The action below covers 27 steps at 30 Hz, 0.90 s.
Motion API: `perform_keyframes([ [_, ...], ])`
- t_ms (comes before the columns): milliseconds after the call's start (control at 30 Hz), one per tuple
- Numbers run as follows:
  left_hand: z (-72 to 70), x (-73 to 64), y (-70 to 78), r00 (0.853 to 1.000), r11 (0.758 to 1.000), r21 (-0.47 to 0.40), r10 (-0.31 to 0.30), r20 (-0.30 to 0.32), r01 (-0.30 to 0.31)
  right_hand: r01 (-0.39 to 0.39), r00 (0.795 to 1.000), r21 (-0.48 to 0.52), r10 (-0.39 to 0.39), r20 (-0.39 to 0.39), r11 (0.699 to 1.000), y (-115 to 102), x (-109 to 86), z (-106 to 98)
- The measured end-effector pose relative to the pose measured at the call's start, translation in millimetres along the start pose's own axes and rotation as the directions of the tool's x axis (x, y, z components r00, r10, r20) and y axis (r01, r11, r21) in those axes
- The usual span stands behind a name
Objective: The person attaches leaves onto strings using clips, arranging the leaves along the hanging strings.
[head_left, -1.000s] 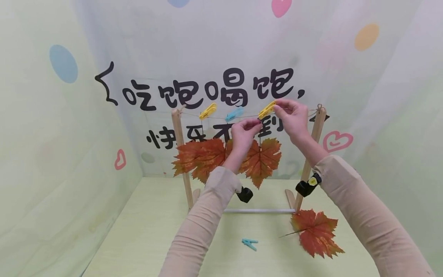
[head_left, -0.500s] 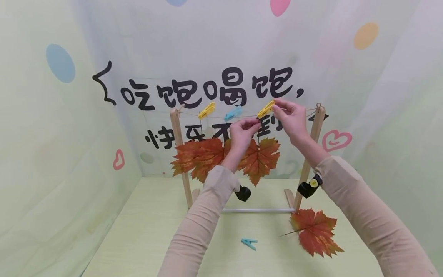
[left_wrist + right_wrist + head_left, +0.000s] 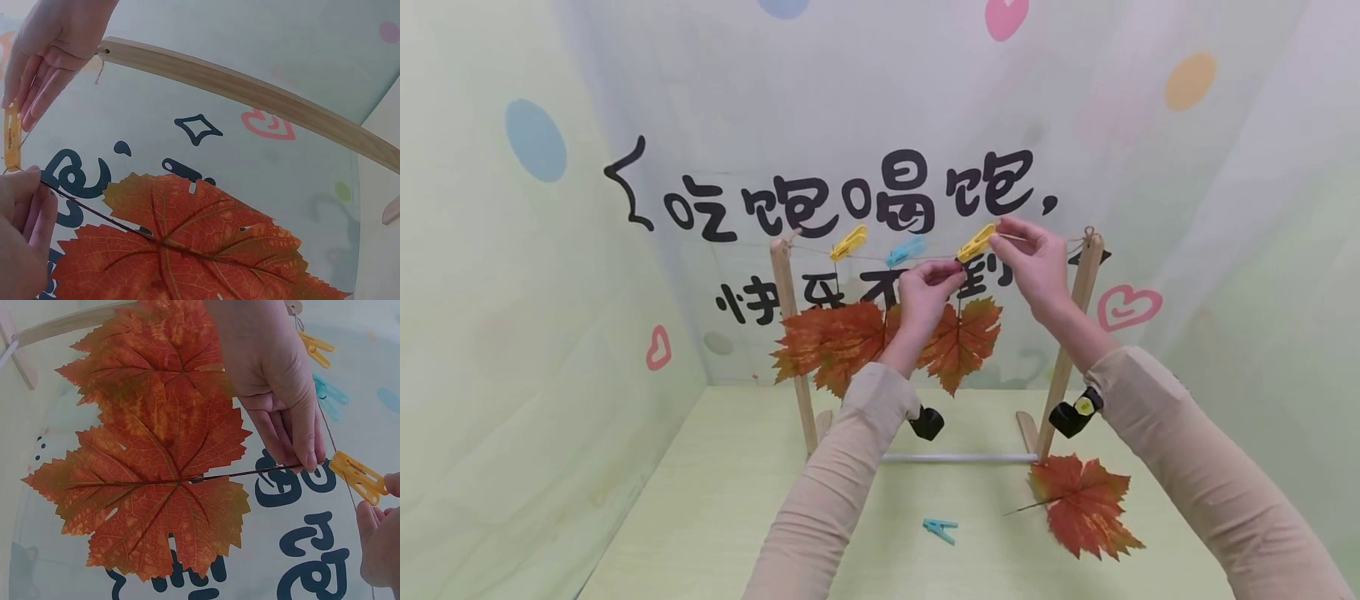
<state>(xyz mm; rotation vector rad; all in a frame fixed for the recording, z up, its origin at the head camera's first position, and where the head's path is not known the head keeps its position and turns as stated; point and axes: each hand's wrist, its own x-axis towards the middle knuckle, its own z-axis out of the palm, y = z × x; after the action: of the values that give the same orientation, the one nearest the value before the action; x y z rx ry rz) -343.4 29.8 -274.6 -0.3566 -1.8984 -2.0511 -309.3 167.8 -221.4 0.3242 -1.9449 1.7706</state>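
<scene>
With the left hand [image 3: 925, 293] out there I'm pinching the upright stem [image 3: 262, 470] of the hanging autumn leaf [image 3: 958, 343], just below the yellow clothespin [image 3: 976, 242] slanting up into the pinching right hand [image 3: 1037, 260].

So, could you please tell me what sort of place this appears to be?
Probably a small staged booth, perhaps for filming: a printed backdrop rises behind the table and along both sides, and a frame hung with leaves stands there.
</scene>
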Motion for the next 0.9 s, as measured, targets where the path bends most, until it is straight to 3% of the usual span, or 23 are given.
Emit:
perform_keyframes([
  [367,-3.9,-2.4,0.6,1.0,1.0,-0.022,0.011,0.023,-0.01,0.007,1.0,0.03,-0.007,-0.007,1.0,3,-0.4,-8],
  [567,-8.6,-6.4,4.5,0.999,0.999,0.012,0.032,0.022,-0.033,0.001,1.0,-0.028,-0.001,-0.004,1.0,1,-3.8,-16],
  [900,-17.9,-14.2,9.3,0.999,0.999,0.044,0.02,0.043,-0.021,0.035,0.999,-0.057,-0.036,-0.012,0.998,-1,-8.0,-29],
])
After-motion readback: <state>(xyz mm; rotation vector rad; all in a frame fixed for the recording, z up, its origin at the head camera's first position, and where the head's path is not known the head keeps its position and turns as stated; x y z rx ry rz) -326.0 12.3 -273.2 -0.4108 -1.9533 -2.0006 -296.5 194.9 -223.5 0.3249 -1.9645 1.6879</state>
